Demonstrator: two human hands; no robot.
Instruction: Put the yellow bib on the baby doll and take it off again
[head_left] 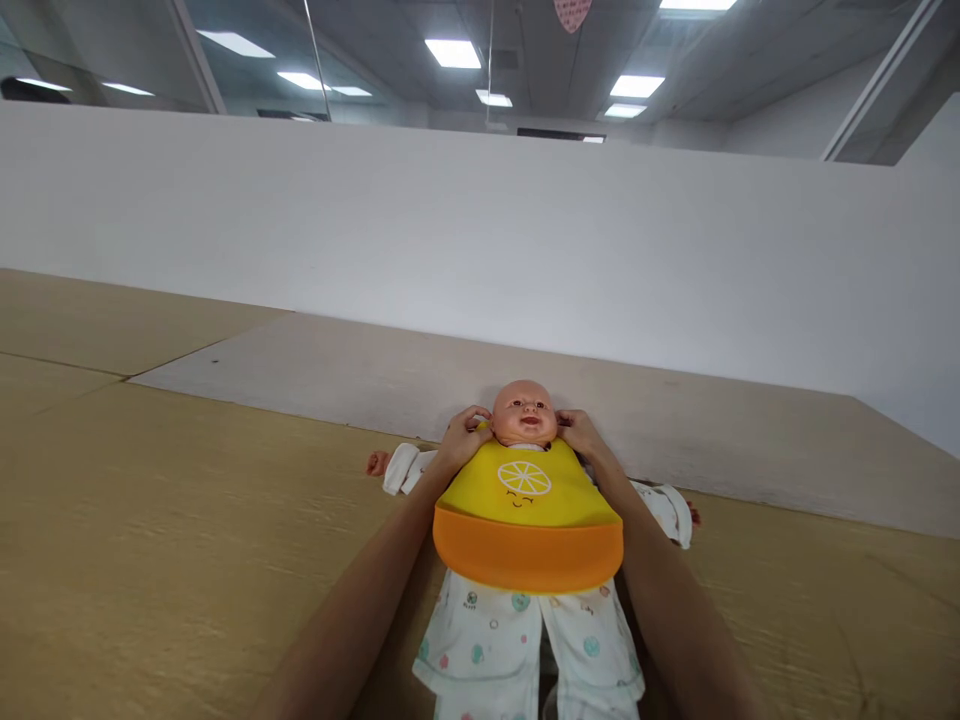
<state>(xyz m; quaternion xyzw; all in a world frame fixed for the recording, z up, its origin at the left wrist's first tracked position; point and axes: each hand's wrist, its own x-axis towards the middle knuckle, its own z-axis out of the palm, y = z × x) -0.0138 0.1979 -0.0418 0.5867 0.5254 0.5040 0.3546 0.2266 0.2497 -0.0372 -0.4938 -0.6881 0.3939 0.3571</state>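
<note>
A baby doll [525,408] lies face up with its head away from me and its arms spread. Across its chest is a silicone bib [525,490], yellow with a white citrus slice and a smiling face, with an orange catch pocket [529,555] at the bottom. On the left of the doll's neck, my left hand [466,437] pinches the bib's yellow neck strap. My right hand [579,432] is closed at the other side of the neck, at the bib's strap end. Its fingertips are partly hidden beside the doll's head. White patterned clothes [487,640] cover the doll's legs.
The doll lies on a tan wooden surface [187,540], with a pale grey strip [360,365] behind its head. A white wall [450,230] rises beyond, with glass panels [390,60] above it. Ceiling lights show through the glass.
</note>
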